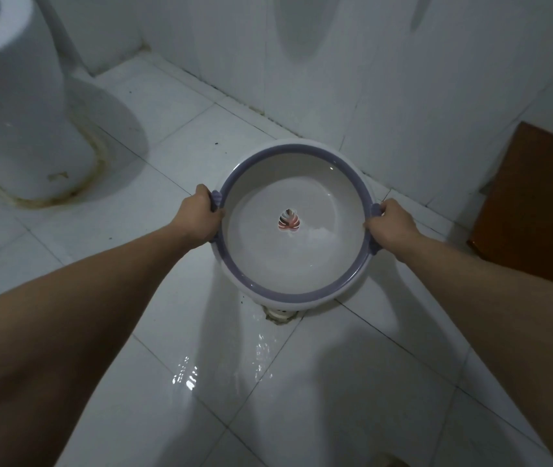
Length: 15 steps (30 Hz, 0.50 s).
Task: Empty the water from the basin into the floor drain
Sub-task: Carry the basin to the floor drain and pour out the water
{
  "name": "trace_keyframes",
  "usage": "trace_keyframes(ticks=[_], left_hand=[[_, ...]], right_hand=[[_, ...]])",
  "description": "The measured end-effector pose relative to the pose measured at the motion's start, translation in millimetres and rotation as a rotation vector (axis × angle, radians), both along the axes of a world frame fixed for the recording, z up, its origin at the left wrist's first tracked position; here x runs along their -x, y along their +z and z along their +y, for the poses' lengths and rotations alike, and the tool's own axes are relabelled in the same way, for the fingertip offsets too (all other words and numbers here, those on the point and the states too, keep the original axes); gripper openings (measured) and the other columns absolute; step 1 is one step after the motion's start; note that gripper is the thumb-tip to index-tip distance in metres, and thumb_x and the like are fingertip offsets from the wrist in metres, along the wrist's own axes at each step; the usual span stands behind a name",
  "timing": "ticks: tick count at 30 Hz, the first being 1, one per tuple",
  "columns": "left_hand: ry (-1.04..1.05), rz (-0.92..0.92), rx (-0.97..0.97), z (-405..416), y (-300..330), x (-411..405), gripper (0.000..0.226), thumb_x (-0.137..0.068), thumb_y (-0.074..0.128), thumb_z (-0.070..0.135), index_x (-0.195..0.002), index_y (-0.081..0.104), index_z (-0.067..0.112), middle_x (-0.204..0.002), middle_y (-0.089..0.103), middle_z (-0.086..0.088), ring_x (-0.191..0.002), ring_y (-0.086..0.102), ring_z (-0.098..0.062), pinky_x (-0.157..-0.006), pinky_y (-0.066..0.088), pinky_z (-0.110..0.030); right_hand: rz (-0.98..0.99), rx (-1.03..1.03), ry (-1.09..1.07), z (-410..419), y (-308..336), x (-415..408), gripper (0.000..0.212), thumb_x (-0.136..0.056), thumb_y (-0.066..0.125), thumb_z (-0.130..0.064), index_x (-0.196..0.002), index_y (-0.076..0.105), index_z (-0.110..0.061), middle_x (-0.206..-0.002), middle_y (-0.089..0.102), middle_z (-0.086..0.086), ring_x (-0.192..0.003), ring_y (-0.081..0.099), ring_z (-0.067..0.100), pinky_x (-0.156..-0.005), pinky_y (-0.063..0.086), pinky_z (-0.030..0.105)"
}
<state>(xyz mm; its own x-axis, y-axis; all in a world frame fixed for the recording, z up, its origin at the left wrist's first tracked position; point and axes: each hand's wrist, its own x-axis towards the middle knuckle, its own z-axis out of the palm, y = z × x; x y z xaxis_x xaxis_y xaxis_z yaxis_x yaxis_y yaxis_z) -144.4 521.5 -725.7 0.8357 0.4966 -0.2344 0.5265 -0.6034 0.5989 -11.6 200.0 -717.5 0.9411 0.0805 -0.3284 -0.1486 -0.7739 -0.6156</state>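
A round white basin (pixel 293 264) with a purple rim and a leaf print at its centre is held above the tiled floor. Shallow water lies in its bottom. My left hand (pixel 201 219) grips the purple handle on its left side. My right hand (pixel 391 225) grips the handle on its right side. The floor drain (pixel 280 314) peeks out just below the basin's near edge, mostly hidden by it. Water glistens on the tiles in front of the drain.
A white toilet base (pixel 22 123) stands at the far left. White tiled walls (pixel 369 79) rise close behind the basin. A brown wooden piece (pixel 534 203) leans at the right. Wet floor tiles (pixel 234 382) spread toward me.
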Motion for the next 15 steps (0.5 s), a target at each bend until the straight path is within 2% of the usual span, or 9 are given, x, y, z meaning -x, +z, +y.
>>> trace_keyframes(ticks=[4, 8, 10, 13, 15], left_hand=[[0.002, -0.008, 0.005, 1.3, -1.5, 0.0, 0.016, -0.100, 0.053, 0.020, -0.108, 0.040, 0.015, -0.102, 0.055, -0.010, -0.073, 0.058, -0.020, -0.044, 0.046, -0.022], [0.017, -0.015, 0.043, -0.1, -1.5, -0.6, 0.016, -0.099, 0.053, 0.019, -0.109, 0.041, 0.016, -0.104, 0.056, -0.010, -0.080, 0.062, -0.026, -0.045, 0.050, -0.025], [0.018, -0.016, 0.033, 0.0, -1.8, -1.0, 0.016, -0.099, 0.053, 0.019, -0.108, 0.041, 0.016, -0.104, 0.056, -0.010, -0.079, 0.061, -0.025, -0.045, 0.050, -0.025], [0.013, -0.009, 0.014, 0.7, -2.6, -1.5, 0.016, -0.099, 0.054, 0.019, -0.108, 0.041, 0.014, -0.104, 0.057, -0.013, -0.084, 0.063, -0.029, -0.050, 0.052, -0.028], [0.010, 0.000, 0.004, 0.7, -2.8, -1.5, 0.017, -0.099, 0.053, 0.020, -0.108, 0.041, 0.015, -0.106, 0.058, -0.014, -0.086, 0.062, -0.030, -0.054, 0.054, -0.031]], right_hand=[[-0.013, 0.009, 0.000, 0.0, -0.1, 0.5, 0.031, -0.098, 0.042, -0.031, -0.114, 0.048, -0.005, -0.106, 0.063, 0.026, -0.091, 0.066, 0.039, -0.083, 0.056, 0.053], [-0.063, 0.056, 0.002, -0.8, -0.7, 0.1, 0.030, -0.100, 0.040, -0.034, -0.111, 0.050, -0.007, -0.108, 0.062, 0.022, -0.093, 0.062, 0.036, -0.077, 0.052, 0.038], [-0.045, 0.058, 0.005, -1.2, -0.9, 0.4, 0.032, -0.100, 0.039, -0.034, -0.114, 0.049, -0.007, -0.108, 0.063, 0.023, -0.093, 0.063, 0.037, -0.080, 0.054, 0.040], [-0.020, 0.058, 0.011, -0.2, 0.3, 1.0, 0.031, -0.099, 0.041, -0.030, -0.117, 0.048, -0.005, -0.108, 0.063, 0.025, -0.092, 0.065, 0.040, -0.085, 0.056, 0.051], [-0.030, 0.084, 0.012, 0.5, 1.2, 0.8, 0.030, -0.098, 0.043, -0.025, -0.119, 0.048, -0.005, -0.111, 0.061, 0.024, -0.096, 0.063, 0.040, -0.085, 0.055, 0.049]])
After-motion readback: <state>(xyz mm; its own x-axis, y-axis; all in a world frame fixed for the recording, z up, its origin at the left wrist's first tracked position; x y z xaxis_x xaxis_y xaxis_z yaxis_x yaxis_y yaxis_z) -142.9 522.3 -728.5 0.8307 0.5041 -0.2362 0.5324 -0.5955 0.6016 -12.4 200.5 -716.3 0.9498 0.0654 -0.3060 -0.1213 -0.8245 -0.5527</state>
